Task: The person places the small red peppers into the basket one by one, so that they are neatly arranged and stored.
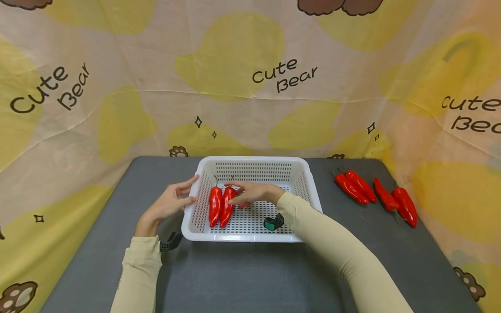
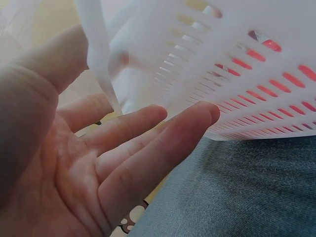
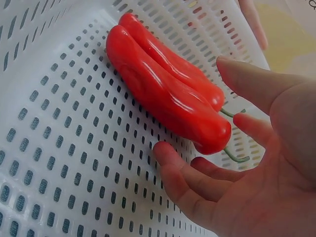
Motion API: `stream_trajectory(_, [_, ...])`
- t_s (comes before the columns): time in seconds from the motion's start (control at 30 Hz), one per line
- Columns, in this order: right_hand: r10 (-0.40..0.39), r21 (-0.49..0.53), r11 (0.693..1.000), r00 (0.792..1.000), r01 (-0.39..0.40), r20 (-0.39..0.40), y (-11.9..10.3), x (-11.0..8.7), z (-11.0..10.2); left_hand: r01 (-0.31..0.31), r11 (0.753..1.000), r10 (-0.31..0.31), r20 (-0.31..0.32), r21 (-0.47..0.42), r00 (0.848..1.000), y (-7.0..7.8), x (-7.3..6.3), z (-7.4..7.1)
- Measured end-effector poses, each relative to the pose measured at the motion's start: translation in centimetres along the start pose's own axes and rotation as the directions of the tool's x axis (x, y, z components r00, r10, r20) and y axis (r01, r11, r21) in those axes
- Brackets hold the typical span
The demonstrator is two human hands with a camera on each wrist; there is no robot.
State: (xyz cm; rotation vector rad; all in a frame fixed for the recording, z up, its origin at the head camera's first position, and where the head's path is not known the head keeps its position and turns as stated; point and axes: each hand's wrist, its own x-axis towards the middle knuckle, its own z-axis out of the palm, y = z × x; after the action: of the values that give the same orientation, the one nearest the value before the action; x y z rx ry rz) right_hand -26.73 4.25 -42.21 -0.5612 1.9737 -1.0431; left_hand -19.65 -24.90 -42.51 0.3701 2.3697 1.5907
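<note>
A white perforated plastic basket (image 1: 246,238) stands on the grey table. Two red peppers with green stems lie side by side at its left end, the left pepper (image 1: 215,204) and the right pepper (image 1: 227,209). My left hand (image 1: 166,204) touches the basket's left rim from outside, and in the left wrist view its fingers (image 2: 143,163) extend loosely along the slotted side. Over the basket, my right hand (image 1: 256,192) is beside the right pepper's stem end. The right wrist view shows its fingers (image 3: 185,175) spread around that end, gripping nothing.
On the table right of the basket lie several more red peppers: one pair (image 1: 354,188) farther back and another pair (image 1: 405,204) nearer the right edge. A printed cloth (image 1: 235,78) hangs behind and beside the table. Both wrists wear dark straps.
</note>
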Motion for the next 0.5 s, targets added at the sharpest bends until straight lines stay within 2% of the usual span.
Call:
stream_trajectory(0.2, [-0.012,0.013,1.000,1.000,0.011,0.004,-0.2,-0.4,-0.5,-0.001,1.000,0.001,0.005,-0.013,1.000,0.2,0.0,-0.1])
stream_trajectory(0.5, [-0.016,0.024,1.000,0.999,0.018,-0.049,-0.9,-1.2,-1.4,-0.010,1.000,0.010,0.006,-0.020,1.000,0.3,-0.2,0.0])
